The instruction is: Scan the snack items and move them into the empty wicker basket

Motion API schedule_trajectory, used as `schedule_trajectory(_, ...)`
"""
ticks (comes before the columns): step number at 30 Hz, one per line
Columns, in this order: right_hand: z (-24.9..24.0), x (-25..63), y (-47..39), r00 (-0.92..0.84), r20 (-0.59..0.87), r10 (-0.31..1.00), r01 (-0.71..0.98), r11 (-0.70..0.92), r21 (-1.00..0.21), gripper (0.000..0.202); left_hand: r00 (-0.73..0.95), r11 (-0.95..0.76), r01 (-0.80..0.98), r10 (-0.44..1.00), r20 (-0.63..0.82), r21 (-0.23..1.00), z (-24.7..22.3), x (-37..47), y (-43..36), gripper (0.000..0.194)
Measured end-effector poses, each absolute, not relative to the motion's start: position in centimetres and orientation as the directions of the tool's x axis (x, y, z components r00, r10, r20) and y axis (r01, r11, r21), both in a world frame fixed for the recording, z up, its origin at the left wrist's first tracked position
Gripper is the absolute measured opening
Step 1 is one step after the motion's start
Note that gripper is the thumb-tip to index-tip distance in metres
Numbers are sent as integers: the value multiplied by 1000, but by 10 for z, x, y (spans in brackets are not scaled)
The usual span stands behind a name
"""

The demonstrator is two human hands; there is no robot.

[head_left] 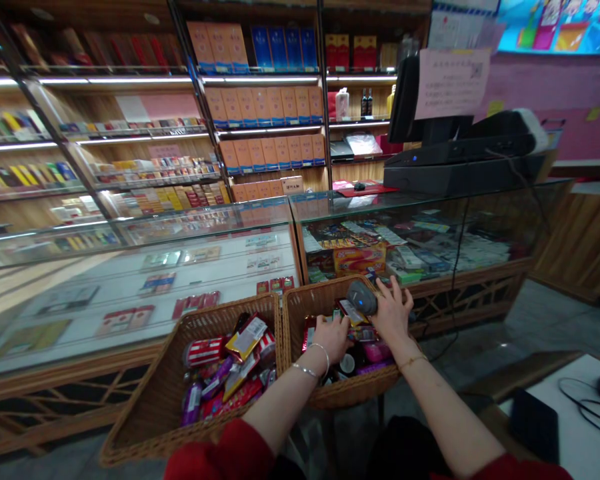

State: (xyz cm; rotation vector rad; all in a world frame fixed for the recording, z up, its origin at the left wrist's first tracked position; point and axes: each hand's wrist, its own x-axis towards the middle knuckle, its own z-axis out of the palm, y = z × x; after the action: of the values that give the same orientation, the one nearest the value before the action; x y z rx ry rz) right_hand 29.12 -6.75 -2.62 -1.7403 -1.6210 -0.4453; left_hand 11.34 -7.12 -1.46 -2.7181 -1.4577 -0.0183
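My right hand [394,312] grips a grey handheld barcode scanner [362,297] over the right wicker basket [325,398], some of its fingers raised. In that same basket my left hand [331,338] reaches down, fingers bent among the wrapped snack packets; whatever they hold is hidden. A gold-and-white packet [351,312] lies just beneath the scanner, and purple packets [375,353] are near my right wrist. Left of it, touching, stands another wicker basket [145,400] partly filled with snacks, including a yellow-and-white packet [247,339], a red-striped pack [205,351] and a purple bottle [192,403].
Glass display counters [230,217] run behind the baskets, with small boxes inside. A monitor [405,100] and till base [455,163] sit on the right counter. Stocked shelves [265,130] line the back. At lower right, a white tabletop [580,407] carries a dark flat object [534,423] and a cable.
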Motion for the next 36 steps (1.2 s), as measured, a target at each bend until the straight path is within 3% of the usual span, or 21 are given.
schedule_trajectory(7, -25, 289, -68, 184, 703, 687, 956, 42, -291, 34, 503, -485, 864, 829, 246, -132, 14, 92, -54, 26)
schedule_trajectory(17, -25, 286, -68, 147, 708, 690, 963, 64, -262, 28, 256, -217, 966, 858, 446, -138, 31, 37, -39, 41)
schedule_trajectory(29, -8, 280, -66, -27, 682, 731, 971, 182, -158, 33, 124, -109, 992, 876, 466, -59, 18, 25, -33, 43)
schedule_trajectory(36, -3, 260, -65, -44, 701, 711, 963, 217, -160, 31, 93, -89, 996, 880, 466, -30, 17, 24, -34, 44)
